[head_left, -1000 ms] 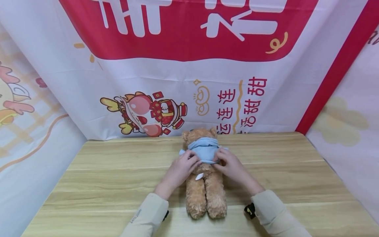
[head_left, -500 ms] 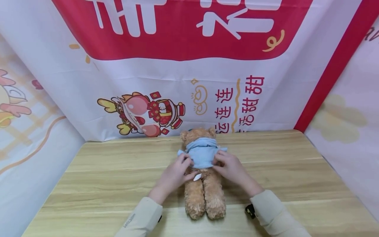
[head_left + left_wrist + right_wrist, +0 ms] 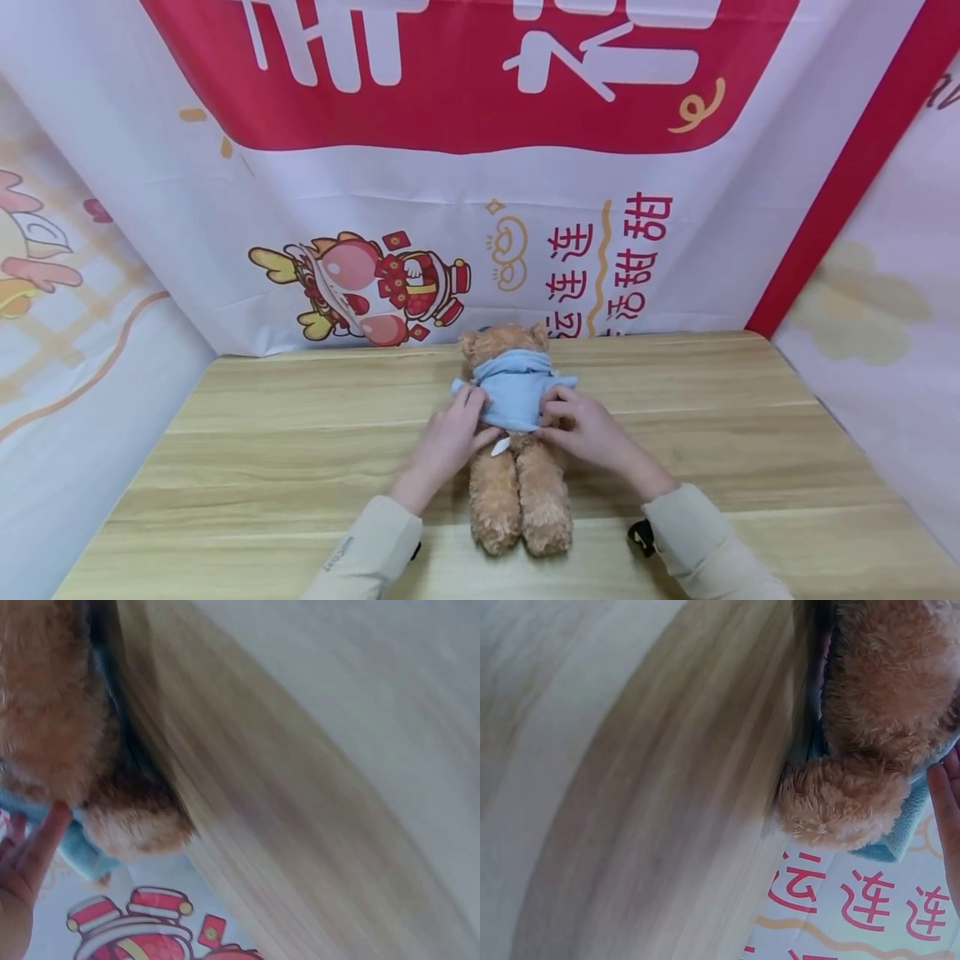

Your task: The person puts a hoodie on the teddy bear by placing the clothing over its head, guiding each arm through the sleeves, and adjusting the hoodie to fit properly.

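A brown plush teddy bear lies on the table, head toward the back wall and legs toward me, its face out of sight. It wears a light blue shirt, and a white tag sticks out below the hem. My left hand holds the shirt's left lower edge, thumb near the hem. With bent fingers my right hand pinches the hem at the right. Both wrist views show the bear's fur from the side, with fingertips right at the blue cloth.
The wooden table carries the bear near its middle. A white and red printed banner hangs right behind the table's back edge, and printed sheets hang at both sides.
The shirt's hem has come down lower over the bear's back. My left hand shifted its hold outward and down, then back in to the hem; the right hand stayed near its place.
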{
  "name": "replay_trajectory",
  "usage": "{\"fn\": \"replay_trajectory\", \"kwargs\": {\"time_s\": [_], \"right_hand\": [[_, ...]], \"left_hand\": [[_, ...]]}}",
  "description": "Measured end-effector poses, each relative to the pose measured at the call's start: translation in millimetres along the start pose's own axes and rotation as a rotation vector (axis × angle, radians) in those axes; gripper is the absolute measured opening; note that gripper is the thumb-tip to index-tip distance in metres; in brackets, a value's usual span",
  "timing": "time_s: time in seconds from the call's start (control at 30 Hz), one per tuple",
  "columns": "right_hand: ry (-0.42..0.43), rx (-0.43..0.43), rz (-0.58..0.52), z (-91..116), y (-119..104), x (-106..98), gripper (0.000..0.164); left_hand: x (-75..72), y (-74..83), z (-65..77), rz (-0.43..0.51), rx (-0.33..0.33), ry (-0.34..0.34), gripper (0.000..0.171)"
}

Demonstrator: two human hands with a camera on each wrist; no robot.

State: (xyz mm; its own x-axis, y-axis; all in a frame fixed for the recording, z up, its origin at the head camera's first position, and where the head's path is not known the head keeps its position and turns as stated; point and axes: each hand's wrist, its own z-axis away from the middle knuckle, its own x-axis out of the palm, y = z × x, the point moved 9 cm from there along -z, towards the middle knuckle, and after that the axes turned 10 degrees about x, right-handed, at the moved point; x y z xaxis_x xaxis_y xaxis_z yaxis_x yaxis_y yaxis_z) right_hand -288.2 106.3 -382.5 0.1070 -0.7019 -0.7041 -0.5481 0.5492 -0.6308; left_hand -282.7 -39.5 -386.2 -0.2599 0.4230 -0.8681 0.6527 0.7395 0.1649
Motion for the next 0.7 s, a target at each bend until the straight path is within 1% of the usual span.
{"fn": "replay_trajectory", "kwargs": {"time_s": [0.13, 0.27, 0.33, 0.4, 0.43, 0.53, 0.6, 0.7], "right_hand": [[0.010, 0.049, -0.005, 0, 4, 0, 0.018], [0.007, 0.050, -0.009, 1, 3, 0, 0.018], [0.003, 0.053, -0.018, 1, 3, 0, 0.018], [-0.004, 0.057, -0.024, 2, 4, 1, 0.017], [-0.008, 0.059, -0.024, 2, 5, 1, 0.015], [-0.027, 0.075, -0.034, 2, 8, 3, 0.009], [-0.035, 0.074, -0.043, 2, 10, 4, 0.005], [-0.039, 0.053, -0.057, 2, 11, 5, 0.006]], "left_hand": [[-4.3, 6.4, 1.5, -0.047, 0.086, 0.037, 0.035], [-7.1, 17.2, 2.6, -0.166, 0.202, 0.065, 0.028], [-8.4, 19.3, 2.5, -0.175, 0.223, 0.075, 0.025], [-7.4, 17.7, 2.3, -0.137, 0.211, 0.051, 0.029], [-5.9, 15.7, 2.2, -0.105, 0.191, 0.027, 0.032], [0.7, 8.4, 2.4, -0.012, 0.104, -0.060, 0.043], [5.2, 4.8, 2.5, 0.021, 0.050, -0.109, 0.047], [8.5, 2.2, 1.5, 0.051, 0.001, -0.133, 0.046]]}}
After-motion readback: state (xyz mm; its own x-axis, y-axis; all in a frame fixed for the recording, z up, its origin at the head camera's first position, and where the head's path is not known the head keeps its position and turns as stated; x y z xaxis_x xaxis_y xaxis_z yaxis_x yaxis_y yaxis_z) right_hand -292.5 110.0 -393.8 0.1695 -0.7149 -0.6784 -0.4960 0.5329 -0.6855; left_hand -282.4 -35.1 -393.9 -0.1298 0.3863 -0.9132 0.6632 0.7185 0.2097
